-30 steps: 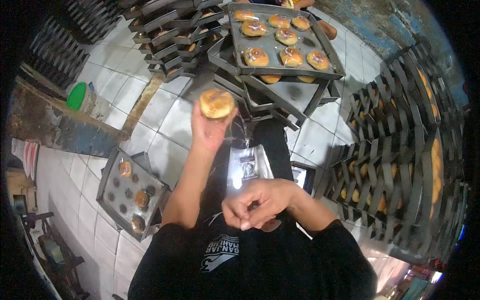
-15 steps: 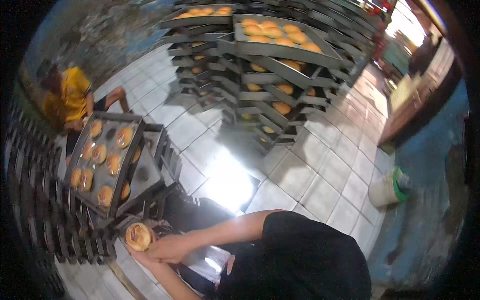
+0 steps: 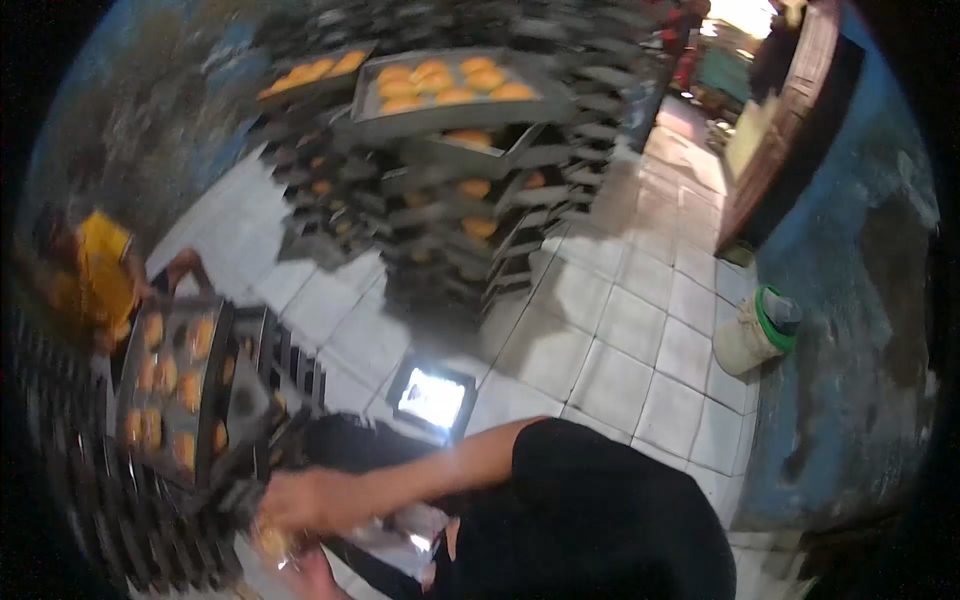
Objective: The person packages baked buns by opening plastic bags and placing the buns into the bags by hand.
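Observation:
At the lower left, blurred by motion, a round golden bun (image 3: 272,540) sits between my two hands, with a shiny clear film around its lower side. My left hand (image 3: 315,577) holds it from below, its fingers partly hidden. From above, my right hand (image 3: 310,500) curls over the bun, fingertips smeared and pointing down. Just right of my hands, a stack of shiny clear bags (image 3: 405,540) lies on my lap. A dark tray (image 3: 172,345) with several glazed buns stands beyond my hands on stacked trays.
Another person in a yellow shirt (image 3: 105,270) sits behind the tray at left. Tall stacked racks with a top tray (image 3: 450,112) of buns stand ahead. A lit screen (image 3: 432,398) lies on the tiled floor (image 3: 640,330). A green-rimmed bucket (image 3: 745,340) stands by the right wall.
The view has swung far to the right. My right hand has come from my lap onto the bun in my left hand, and now covers more of it than half a second ago.

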{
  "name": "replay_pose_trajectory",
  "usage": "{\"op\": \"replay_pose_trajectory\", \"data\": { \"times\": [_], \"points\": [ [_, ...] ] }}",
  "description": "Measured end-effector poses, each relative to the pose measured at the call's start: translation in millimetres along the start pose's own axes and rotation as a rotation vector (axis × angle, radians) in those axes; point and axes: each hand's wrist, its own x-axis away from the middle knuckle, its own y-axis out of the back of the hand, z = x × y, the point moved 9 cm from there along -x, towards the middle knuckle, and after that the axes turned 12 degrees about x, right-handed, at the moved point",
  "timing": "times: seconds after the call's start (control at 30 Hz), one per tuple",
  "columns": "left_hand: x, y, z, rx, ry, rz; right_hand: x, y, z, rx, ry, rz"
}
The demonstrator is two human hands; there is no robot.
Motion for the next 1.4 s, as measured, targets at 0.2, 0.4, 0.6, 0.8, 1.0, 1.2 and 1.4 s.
{"op": "replay_pose_trajectory", "data": {
  "times": [0.2, 0.4, 0.6, 0.8, 1.0, 1.2, 1.4],
  "points": [
    [19.0, 8.6, -12.3, -0.54, -0.118, -0.523, 9.3, -33.0, -66.0, -0.029, -0.353, 0.146],
    [-19.7, -22.9, -32.0, -0.617, -0.596, -0.38, 6.3, -23.3, -106.3, -0.203, -0.675, 0.271],
    [-8.2, -10.0, -66.5, -0.597, -0.53, -0.54, -29.3, -36.5, -128.0, -0.44, -0.838, 0.278],
    [53.8, 75.1, 11.9, -0.454, -0.209, -0.594, 113.0, -75.9, -103.7, -0.606, -1.138, 0.752],
    [-0.4, 21.8, -12.9, 0.102, -0.306, -0.328, 64.7, -46.4, -116.4, -0.744, -1.052, 0.352],
    [32.7, 27.4, 0.1, -0.861, -0.229, -0.484, -33.8, 13.5, -135.4, 0.34, -0.367, 0.243],
    [93.2, -47.5, 19.1, -1.468, -0.492, -0.244, 115.5, -10.5, -127.6, -0.026, -0.601, 0.591]
  ]
}}
